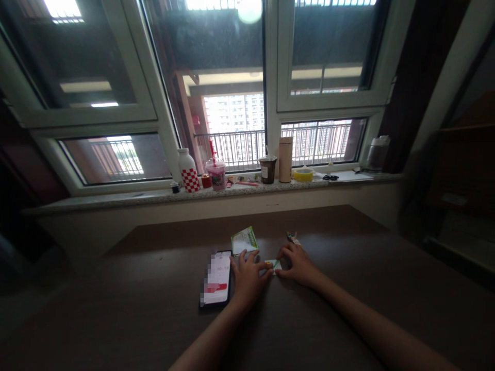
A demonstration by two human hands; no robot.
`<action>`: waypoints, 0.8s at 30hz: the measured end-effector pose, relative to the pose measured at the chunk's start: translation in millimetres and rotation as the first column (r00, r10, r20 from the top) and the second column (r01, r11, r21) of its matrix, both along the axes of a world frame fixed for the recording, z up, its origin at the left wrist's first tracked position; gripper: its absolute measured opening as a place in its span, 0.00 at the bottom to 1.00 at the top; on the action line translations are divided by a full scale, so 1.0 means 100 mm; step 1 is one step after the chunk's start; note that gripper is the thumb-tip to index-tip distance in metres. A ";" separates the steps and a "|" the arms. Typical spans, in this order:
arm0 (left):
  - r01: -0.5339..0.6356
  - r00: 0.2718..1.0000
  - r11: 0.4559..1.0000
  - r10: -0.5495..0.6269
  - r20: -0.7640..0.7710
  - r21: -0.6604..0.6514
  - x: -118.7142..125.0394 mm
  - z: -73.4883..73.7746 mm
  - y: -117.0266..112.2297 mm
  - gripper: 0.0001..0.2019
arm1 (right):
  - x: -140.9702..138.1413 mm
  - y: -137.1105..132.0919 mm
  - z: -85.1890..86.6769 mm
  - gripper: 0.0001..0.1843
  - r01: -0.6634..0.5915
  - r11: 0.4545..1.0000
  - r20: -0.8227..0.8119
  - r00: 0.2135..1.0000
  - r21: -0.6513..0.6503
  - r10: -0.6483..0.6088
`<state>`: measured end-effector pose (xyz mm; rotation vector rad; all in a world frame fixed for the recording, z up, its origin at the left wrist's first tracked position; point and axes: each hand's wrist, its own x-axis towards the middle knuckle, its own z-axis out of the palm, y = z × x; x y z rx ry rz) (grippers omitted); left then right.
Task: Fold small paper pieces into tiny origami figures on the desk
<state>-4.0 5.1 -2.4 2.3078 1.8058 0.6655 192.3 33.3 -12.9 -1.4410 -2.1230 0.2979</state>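
Observation:
A small white paper piece (274, 264) with green and yellow print lies low over the table, between my two hands. My left hand (249, 274) pinches its left edge with thumb and forefinger, the other fingers spread. On the opposite edge, my right hand (299, 265) has thumb and fingertips closed. Fingertips cover parts of the paper. A green-and-white printed card (244, 241) rests just beyond my left hand. Left of that hand lies a phone (217, 279) with its screen lit. Just past my right hand is a small dark and whitish object (293, 238), too small to make out.
The brown table (154, 330) reaches toward a stone windowsill (154, 197). Along the sill stand a red-checked white bottle (188, 172), a pink drink cup (215, 174), a dark drink cup (268, 170), a tan flask (285, 161), yellow tape (303, 175) and black scissors (330, 177).

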 end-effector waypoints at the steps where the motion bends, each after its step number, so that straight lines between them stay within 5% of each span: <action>1: -0.001 1.000 1.000 0.001 -0.001 -0.005 0.00 0.00 0.00 0.11 | 0.00 0.00 0.00 0.21 0.000 1.000 0.003 1.000 0.004 0.000; 11: -0.011 1.000 1.000 0.011 0.013 0.007 0.01 0.02 -0.02 0.10 | 0.03 -0.01 -0.03 0.23 -0.033 0.999 -0.036 0.999 0.009 0.034; 17: -0.037 0.999 0.999 0.037 -0.001 0.019 0.02 0.04 -0.03 0.10 | 0.09 0.07 -0.09 0.12 -0.048 0.998 -0.178 0.983 0.035 0.053; 24: -0.060 0.998 0.998 0.060 -0.034 0.005 0.02 0.06 -0.04 0.12 | 0.08 0.04 -0.07 0.08 -0.124 0.992 -0.122 0.985 -0.006 0.122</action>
